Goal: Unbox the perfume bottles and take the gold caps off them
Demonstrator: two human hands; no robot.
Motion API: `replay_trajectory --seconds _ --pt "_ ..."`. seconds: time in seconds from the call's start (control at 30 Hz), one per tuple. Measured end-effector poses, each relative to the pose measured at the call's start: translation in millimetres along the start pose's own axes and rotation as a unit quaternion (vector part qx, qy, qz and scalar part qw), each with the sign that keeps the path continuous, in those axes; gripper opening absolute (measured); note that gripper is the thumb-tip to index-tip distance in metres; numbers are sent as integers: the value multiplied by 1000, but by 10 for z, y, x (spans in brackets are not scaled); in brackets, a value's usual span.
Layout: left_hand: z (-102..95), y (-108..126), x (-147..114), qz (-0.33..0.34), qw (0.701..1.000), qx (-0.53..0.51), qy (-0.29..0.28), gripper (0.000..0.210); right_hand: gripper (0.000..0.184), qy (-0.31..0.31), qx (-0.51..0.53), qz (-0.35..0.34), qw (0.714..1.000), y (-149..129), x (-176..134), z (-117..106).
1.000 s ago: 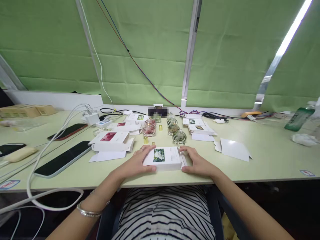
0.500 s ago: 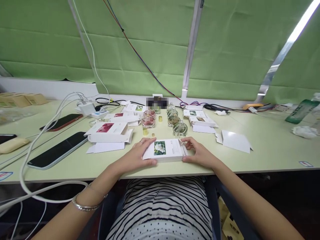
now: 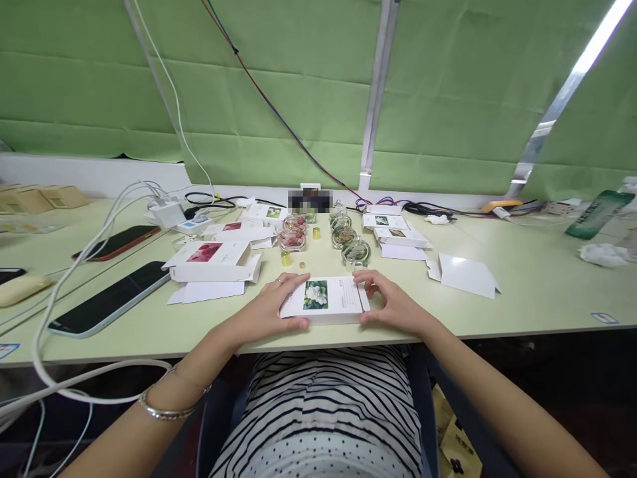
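Observation:
A flat white cardboard box (image 3: 341,299) with a white-flower picture lies face up near the table's front edge. My left hand (image 3: 271,307) grips its left end, thumb along the front side and fingers on the far side. At the right end, where a flap shows, my right hand (image 3: 391,302) is closed, thumb at the near corner and fingers at the far one. Just beyond the box stand round glass bottles with greenish contents (image 3: 355,251) and others with pink contents (image 3: 292,240). Small gold caps (image 3: 285,258) sit beside them.
To the left are opened white boxes (image 3: 206,261), a light-blue-edged phone (image 3: 112,299), a red-edged phone (image 3: 119,241) and white cables (image 3: 47,312). Rightward lie more white boxes (image 3: 402,237), a folded white card (image 3: 468,273) and a green-labelled bottle (image 3: 600,214).
My right fingers have shifted slightly inward at the box's right end, and the flap there looks more closed. My left hand keeps its hold. The whole view has shifted a little.

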State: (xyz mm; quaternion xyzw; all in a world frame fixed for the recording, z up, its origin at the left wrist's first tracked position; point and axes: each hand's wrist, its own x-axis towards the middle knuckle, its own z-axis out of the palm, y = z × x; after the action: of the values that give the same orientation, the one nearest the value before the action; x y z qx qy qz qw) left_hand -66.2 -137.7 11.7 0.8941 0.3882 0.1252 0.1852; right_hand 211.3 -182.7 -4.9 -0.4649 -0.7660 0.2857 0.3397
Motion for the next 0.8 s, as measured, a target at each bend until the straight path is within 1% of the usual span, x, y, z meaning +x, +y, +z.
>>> replay_trajectory --seconds 0.37,0.53,0.6,0.67,0.8 --pt "-5 41 -3 -6 1000 -1 0 79 53 0 27 -42 999 40 -12 19" --pt "-5 24 -16 2 1000 -4 1 78 43 5 56 -56 997 52 -26 18" --pt "-9 28 -20 -1 1000 -7 0 78 34 6 67 -49 997 44 -27 16" --pt "-14 35 -22 -5 1000 -9 -2 79 30 12 74 -32 997 36 -26 16" --pt "-14 37 -23 0 1000 -7 0 79 40 10 99 0 995 37 -25 28"
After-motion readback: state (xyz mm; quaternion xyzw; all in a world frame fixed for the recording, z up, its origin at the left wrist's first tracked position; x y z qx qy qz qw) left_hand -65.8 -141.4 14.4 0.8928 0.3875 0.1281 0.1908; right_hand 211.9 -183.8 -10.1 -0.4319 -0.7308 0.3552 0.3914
